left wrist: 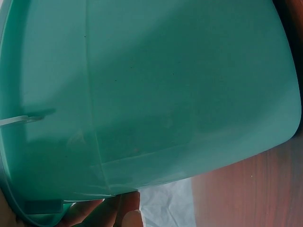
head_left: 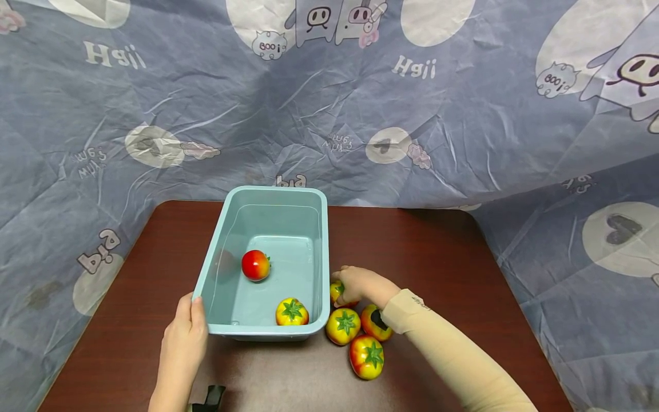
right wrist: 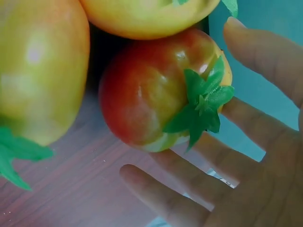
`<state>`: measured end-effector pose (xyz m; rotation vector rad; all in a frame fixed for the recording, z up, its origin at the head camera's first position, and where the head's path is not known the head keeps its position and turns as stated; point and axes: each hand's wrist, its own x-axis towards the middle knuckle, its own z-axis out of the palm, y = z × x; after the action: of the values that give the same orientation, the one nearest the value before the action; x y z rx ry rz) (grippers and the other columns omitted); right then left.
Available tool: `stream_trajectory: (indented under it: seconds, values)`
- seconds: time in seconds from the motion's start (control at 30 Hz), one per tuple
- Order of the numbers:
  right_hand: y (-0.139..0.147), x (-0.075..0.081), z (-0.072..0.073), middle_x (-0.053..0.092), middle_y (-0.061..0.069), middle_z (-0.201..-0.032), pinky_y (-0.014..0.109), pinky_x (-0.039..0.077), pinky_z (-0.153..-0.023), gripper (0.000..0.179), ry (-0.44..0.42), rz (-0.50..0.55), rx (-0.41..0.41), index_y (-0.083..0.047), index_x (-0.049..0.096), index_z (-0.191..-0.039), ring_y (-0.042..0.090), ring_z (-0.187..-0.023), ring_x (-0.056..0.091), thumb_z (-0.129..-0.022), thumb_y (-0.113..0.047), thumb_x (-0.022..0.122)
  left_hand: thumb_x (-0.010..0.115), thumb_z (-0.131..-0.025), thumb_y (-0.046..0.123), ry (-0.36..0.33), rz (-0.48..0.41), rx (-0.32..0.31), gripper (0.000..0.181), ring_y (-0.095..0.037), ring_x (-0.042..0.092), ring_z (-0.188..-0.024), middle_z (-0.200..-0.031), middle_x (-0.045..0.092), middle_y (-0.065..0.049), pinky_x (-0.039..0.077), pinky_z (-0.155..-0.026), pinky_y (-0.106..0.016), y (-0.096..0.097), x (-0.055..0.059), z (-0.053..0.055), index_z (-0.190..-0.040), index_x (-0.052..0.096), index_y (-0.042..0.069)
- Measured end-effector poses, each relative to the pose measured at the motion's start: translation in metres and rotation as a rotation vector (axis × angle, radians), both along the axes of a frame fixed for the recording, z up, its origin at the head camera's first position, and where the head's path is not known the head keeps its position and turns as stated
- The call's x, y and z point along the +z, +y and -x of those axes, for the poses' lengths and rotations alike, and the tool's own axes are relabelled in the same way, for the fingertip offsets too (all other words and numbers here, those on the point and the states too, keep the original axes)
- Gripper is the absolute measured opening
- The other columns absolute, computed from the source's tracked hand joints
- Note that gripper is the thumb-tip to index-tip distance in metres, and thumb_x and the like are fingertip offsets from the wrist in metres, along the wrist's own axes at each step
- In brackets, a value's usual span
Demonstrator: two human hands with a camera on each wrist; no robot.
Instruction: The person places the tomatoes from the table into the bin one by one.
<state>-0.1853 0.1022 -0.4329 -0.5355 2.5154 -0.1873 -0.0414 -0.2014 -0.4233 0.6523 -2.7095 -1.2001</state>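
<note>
My left hand (head_left: 181,337) grips the front left corner of a blue-green plastic bin (head_left: 320,252), its fingers (left wrist: 125,205) showing under the bin's edge in the left wrist view. Inside the bin lie a red tomato (head_left: 255,265) and a yellow-red tomato (head_left: 292,312) with a green star-shaped top. On the bin's right side, my right hand (head_left: 364,284) reaches down around another tomato (right wrist: 147,94). Its fingers are spread, fairly straight, beside and below that fruit, and the thumb stands apart from it.
Close by the right hand, several more tomatoes (head_left: 343,327) lie on the dark brown table (head_left: 412,246) along the bin's right front. A grey-blue printed cloth (head_left: 288,114) hangs behind the table. A black strap (head_left: 212,396) shows near the left wrist.
</note>
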Motion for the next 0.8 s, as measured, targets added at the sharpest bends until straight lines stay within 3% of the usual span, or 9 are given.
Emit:
stream_trajectory:
  seconds: [0.17, 0.53, 0.8]
  values:
    - [-0.002, -0.003, -0.001, 0.054, 0.015, -0.139, 0.046, 0.048, -0.101, 0.064, 0.004, -0.013, 0.005, -0.010, 0.058, -0.137, 0.029, -0.112, 0.059, -0.079, -0.026, 0.082, 0.025, -0.107, 0.036, 0.001, 0.000, 0.001, 0.048, -0.054, 0.056, -0.108, -0.124, 0.058, -0.034, 0.040, -0.083, -0.066, 0.000, 0.000, 0.000, -0.140, 0.041, 0.006]
    - [-0.003, -0.008, -0.002, 0.052, 0.017, -0.143, 0.046, 0.046, -0.104, 0.066, 0.012, -0.011, 0.006, -0.008, 0.056, -0.138, 0.031, -0.120, 0.057, -0.080, -0.024, 0.082, 0.024, -0.107, 0.036, -0.005, -0.003, 0.002, 0.048, -0.054, 0.056, -0.109, -0.125, 0.057, -0.035, 0.040, -0.083, -0.066, -0.001, 0.000, -0.001, -0.141, 0.040, 0.005]
    - [-0.002, -0.015, -0.001, 0.052, 0.019, -0.142, 0.045, 0.047, -0.102, 0.069, 0.029, 0.013, 0.019, -0.006, 0.053, -0.140, 0.031, -0.117, 0.058, -0.079, -0.022, 0.082, 0.024, -0.107, 0.036, -0.007, -0.017, -0.014, 0.049, -0.052, 0.056, -0.108, -0.126, 0.057, -0.033, 0.040, -0.083, -0.065, -0.002, 0.000, 0.000, -0.142, 0.039, 0.005]
